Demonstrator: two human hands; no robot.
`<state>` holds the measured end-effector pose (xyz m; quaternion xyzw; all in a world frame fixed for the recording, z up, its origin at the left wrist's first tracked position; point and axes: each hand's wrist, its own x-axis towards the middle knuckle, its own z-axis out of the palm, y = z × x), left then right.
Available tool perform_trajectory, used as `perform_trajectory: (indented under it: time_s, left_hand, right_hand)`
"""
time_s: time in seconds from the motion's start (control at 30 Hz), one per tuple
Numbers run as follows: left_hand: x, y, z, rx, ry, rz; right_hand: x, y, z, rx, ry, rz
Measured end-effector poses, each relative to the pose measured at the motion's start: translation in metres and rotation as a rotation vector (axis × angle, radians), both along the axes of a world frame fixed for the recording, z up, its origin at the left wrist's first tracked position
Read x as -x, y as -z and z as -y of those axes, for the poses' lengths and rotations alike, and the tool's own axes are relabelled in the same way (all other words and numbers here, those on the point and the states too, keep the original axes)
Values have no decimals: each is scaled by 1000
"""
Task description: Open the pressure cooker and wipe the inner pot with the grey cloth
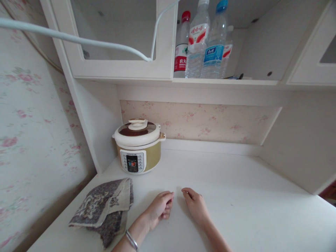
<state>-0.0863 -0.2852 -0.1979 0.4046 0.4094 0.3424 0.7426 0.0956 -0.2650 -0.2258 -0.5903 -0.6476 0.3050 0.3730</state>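
Over the white counter [236, 196], my left hand [160, 207] is curled into a loose fist, and no object shows in it. A silver bangle [131, 240] circles that wrist. A short gap separates it from my right hand [194, 206], whose fingers are also curled in with nothing visible between them. Left of my left hand lies a crumpled grey-brown patterned towel [105, 206]. Behind the hands, toward the back left, stands a green and white electric pressure cooker [139, 147] with its lid on.
Above the counter, an open cabinet shelf [225, 81] carries several plastic bottles [197, 42]. A white cable [105, 44] hangs across the upper left, in front of a cabinet door [123, 70]. Floral wallpaper [31, 140] covers the wall at left.
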Motion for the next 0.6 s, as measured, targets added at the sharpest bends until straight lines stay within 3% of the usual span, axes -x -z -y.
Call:
perform_trajectory:
  time_s: [0.6]
  left_hand:
    - [1,4,-2,12,2,31]
  right_hand:
    - [0,2,-1,23,-6,56]
